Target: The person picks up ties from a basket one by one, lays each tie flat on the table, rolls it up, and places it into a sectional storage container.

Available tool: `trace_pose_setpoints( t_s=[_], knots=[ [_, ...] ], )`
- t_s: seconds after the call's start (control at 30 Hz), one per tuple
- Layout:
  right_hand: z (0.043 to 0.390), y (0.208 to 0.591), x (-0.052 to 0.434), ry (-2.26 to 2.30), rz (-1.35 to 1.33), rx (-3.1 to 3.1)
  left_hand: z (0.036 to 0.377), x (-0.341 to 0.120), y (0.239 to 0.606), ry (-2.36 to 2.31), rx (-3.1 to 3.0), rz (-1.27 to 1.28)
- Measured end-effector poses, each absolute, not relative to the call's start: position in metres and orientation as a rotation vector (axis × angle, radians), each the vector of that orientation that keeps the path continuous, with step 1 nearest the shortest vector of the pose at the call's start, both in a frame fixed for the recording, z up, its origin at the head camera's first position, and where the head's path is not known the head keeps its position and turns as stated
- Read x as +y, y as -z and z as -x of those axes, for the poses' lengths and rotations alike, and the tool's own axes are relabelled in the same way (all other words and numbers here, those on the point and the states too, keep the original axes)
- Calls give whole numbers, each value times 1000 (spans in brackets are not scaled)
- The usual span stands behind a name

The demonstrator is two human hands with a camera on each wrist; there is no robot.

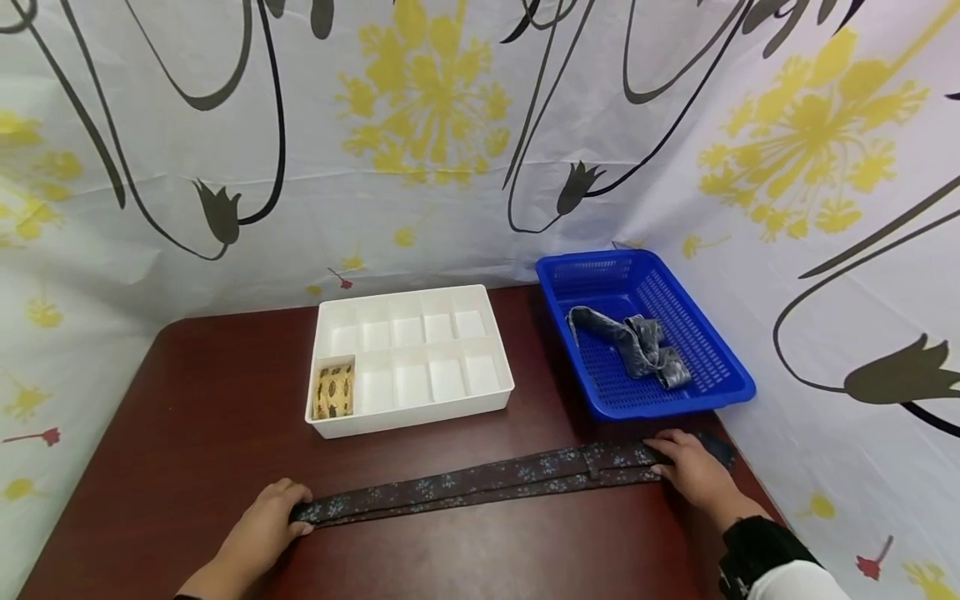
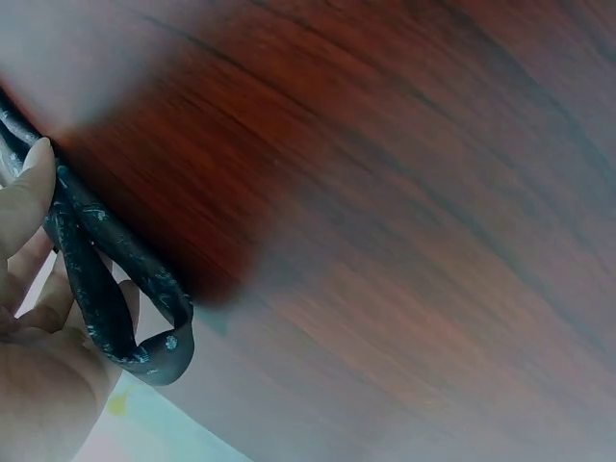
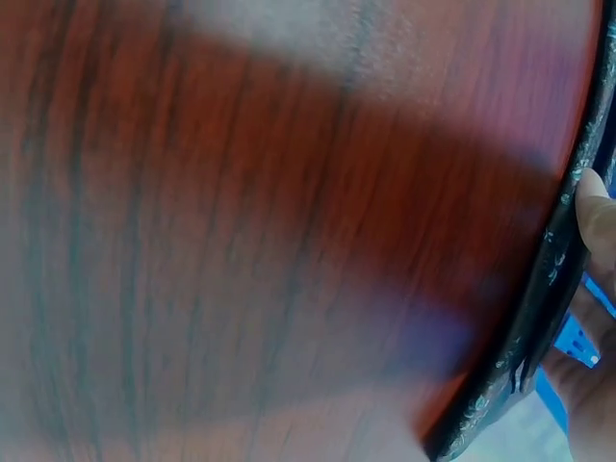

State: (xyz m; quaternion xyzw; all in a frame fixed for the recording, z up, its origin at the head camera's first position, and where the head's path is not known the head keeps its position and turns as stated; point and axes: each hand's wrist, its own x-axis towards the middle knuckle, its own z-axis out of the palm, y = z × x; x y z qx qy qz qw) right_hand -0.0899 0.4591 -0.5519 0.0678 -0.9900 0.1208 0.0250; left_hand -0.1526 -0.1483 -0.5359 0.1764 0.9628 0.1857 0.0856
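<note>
Left hand [image 1: 268, 521] and right hand [image 1: 693, 468], nearly closed, pinch the folded tie [image 1: 487, 481] near opposite ends, so uneven pulling could skew it.

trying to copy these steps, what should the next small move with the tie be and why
Probably fold the tie over, the left hand carrying its end toward the right hand: it lies stretched between both hands, far longer than any compartment of the white tray, where a patterned yellow bundle already sits in one.

Behind the necktie [image 1: 480, 479], the tray [image 1: 412, 417] stands left of the basket [image 1: 600, 358].
</note>
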Motion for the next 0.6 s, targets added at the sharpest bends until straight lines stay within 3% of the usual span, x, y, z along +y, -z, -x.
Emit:
trace_pose_setpoints(
  t_s=[0.27,0.6],
  knots=[
    [96,553,459,-416,-229,-3086,146,-159,534,-583,2879,-503],
    [102,552,467,-561,-67,-3205,147,-161,536,-613,2892,-470]
  ],
)
